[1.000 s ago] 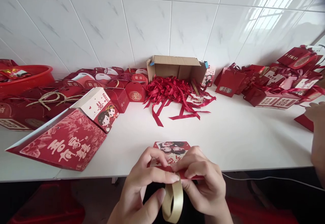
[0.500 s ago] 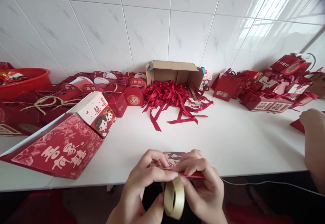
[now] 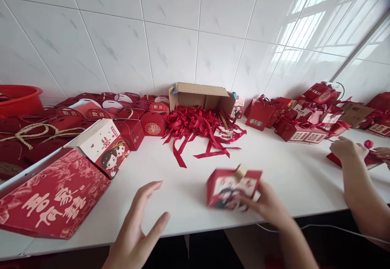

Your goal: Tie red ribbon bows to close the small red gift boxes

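Red box (image 3: pixel 233 187), long axis running sideways, printed face (image 3: pixel 225 196) toward viewer, right hand (image 3: pixel 268 202) gripping it, left hand (image 3: pixel 136 226) spread empty

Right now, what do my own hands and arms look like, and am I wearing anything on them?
Your left hand and right hand look bare, with five-fingered human shapes and no gloves or rings showing. No sleeve or watch shows on the visible right forearm; the upper arms are out of view.

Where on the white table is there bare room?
Bare table: between the left hand and red ribbons; also between the right hand, holding a small box, and the stacked boxes. Crowded: along the wall and around the large box.
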Demonstrator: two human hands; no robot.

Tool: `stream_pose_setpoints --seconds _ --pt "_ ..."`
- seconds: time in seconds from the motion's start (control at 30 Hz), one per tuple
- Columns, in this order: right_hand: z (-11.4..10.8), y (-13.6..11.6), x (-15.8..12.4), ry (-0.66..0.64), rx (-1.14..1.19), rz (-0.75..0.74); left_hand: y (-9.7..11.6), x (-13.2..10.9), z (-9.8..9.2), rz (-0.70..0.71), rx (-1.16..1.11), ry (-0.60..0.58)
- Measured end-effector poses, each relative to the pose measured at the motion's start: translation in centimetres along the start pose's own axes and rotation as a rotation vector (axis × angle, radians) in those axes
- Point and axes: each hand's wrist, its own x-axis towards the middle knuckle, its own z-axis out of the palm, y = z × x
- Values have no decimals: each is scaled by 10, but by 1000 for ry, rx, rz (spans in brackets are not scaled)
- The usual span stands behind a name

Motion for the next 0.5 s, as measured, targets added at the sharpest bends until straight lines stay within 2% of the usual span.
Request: stream_pose_setpoints --seconds 0.1,0.13,0.17,0.2,0.3,0.37,0.5 --pt "-55 29 30 439 -381 261 -22 3 -5 23 174 87" --pt "-71 37 38 499 -571 387 -29 5 -3 49 243 97" --pt "-84 44 44 466 -672 475 -36 7 0 80 316 93" --pt "-94 49 49 415 -709 493 -41 8 3 110 387 83" --pt "-108 52 65 225 -691 421 -52 10 10 160 558 40" --pt "-107 45 84 182 -685 352 -54 9 11 170 608 42" --pt "-92 21 146 217 -659 215 -59 8 11 214 631 117"
